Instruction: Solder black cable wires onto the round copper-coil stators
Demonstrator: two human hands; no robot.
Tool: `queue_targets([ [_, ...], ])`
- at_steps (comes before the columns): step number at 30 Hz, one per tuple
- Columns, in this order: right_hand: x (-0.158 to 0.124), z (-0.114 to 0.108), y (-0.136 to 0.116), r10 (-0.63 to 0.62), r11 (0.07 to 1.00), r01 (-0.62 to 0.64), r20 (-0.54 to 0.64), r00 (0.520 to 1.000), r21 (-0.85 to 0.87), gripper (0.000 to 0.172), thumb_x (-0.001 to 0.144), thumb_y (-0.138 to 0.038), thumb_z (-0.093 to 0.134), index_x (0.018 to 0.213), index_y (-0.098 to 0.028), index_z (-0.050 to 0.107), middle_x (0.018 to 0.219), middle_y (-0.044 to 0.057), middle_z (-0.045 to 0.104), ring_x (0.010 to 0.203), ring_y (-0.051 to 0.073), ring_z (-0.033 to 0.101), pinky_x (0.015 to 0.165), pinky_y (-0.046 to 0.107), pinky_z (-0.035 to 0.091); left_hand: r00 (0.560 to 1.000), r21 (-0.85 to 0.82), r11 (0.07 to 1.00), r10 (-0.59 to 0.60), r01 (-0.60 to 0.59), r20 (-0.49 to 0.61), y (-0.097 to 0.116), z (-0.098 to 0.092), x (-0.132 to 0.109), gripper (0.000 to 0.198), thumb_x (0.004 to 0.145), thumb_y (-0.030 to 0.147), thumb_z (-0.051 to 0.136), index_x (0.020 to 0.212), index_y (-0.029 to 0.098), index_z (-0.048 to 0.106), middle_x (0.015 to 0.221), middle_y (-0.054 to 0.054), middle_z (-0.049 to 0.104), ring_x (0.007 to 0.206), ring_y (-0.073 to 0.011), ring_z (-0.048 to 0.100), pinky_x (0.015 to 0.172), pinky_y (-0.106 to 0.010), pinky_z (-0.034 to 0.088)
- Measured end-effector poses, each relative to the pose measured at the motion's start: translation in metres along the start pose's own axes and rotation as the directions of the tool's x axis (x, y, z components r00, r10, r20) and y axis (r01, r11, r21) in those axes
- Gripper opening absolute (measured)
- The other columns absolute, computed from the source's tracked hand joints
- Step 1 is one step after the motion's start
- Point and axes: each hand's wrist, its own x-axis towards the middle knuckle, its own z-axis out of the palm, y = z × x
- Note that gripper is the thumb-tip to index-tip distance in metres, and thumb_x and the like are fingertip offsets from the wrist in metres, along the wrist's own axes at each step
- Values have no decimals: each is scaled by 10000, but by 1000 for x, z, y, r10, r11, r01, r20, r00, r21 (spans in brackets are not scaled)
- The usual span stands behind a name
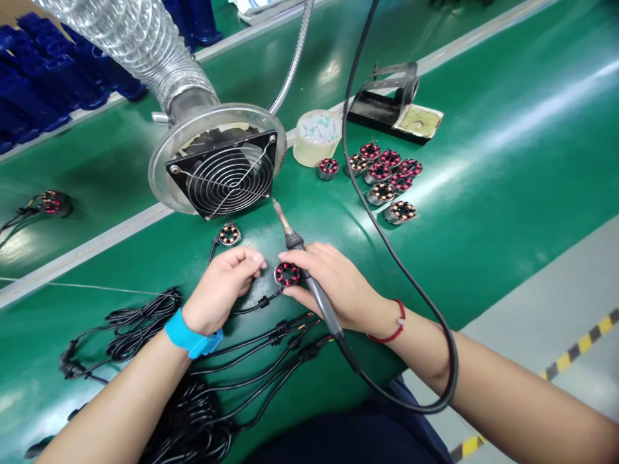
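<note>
My right hand (333, 283) is closed around a soldering iron (294, 241), tip pointing up toward the fan, and its fingertips also pinch a small round coil part (287, 274) with red windings. My left hand (222, 287), with a blue wrist strap (191, 335), is curled loosely just left of that part; its fingers pinch a thin black cable (264, 301) leading to the part. Another coil part (229, 234) with a lead lies above my left hand.
A fume extractor fan (225, 174) on a silver hose stands behind. Several coil parts (382, 174) lie at the back right, near a tape roll (314, 135) and an iron stand (391, 106). Black cables (145, 322) pile at the left front. The iron's cord (387, 245) loops right.
</note>
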Motion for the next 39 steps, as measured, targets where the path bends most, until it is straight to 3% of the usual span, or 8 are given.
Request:
queue_targets([
  [3, 0, -1, 0, 30, 999, -31, -97, 995, -10, 358, 926, -348, 535, 1200, -122, 495, 932, 101, 627, 809, 231, 548, 725, 362, 476, 999, 9, 1000, 27, -27, -46, 1, 2, -3, 263, 809, 413, 557, 742, 160, 533, 591, 69, 377, 454, -47, 227, 421, -189, 155],
  [10, -1, 1, 0, 37, 996, -45, -103, 994, -82, 361, 944, -389, 484, 1187, -124, 509, 910, 110, 622, 781, 244, 543, 683, 374, 479, 946, 409, 853, 289, -323, 145, -2, 12, -9, 158, 839, 270, 557, 724, 163, 569, 705, 12, 532, 644, -108, 482, 620, -229, 406],
  [15, 0, 0, 1, 59, 998, -59, -16, 998, -33, 347, 930, -316, 521, 1225, -137, 482, 1003, 118, 641, 852, 248, 567, 746, 384, 469, 765, 749, 362, 574, -555, 290, -8, 4, -7, 231, 910, 167, 424, 821, 192, 636, 802, -23, 569, 722, -134, 520, 640, -253, 391],
  [18, 1, -1, 2, 82, 997, -81, 61, 995, -20, 356, 918, -259, 528, 1253, -154, 471, 1036, 115, 642, 872, 248, 569, 769, 394, 453, 684, 842, 127, 651, -524, 328, -7, -1, -6, 293, 927, 177, 391, 795, 211, 650, 793, -25, 579, 689, -140, 500, 570, -261, 340],
  [21, 1, -1, 4, 98, 995, -99, 88, 991, 6, 369, 910, -227, 532, 1266, -152, 467, 1074, 120, 643, 905, 253, 562, 798, 402, 444, 703, 854, 275, 697, -441, 139, -4, -5, -4, 226, 916, 184, 441, 823, 198, 646, 814, -30, 568, 755, -150, 522, 653, -264, 393],
  [26, 0, -2, 5, 104, 992, -110, 96, 990, 56, 374, 910, -166, 496, 1282, -143, 458, 1125, 127, 634, 936, 243, 552, 838, 404, 434, 875, 711, 594, 479, -376, 63, -1, -3, -2, 148, 884, 236, 514, 810, 175, 626, 762, -9, 522, 719, -149, 499, 683, -269, 401],
  [34, 0, -1, 5, 104, 986, -113, 75, 992, 123, 404, 892, -126, 476, 1293, -158, 441, 1133, 119, 634, 974, 236, 559, 858, 406, 442, 927, 606, 708, 343, -362, 152, -2, 4, -1, 225, 893, 273, 486, 728, 172, 601, 732, 3, 514, 701, -146, 497, 685, -272, 395],
  [39, -2, -3, 8, 102, 980, -106, 33, 994, 168, 430, 882, -134, 494, 1305, -163, 421, 1194, 122, 620, 1073, 247, 560, 900, 427, 453, 955, 727, 626, 256, -282, 150, 2, -4, -12, 207, 895, 355, 504, 874, 185, 620, 851, -22, 561, 758, -171, 534, 715, -304, 411],
])
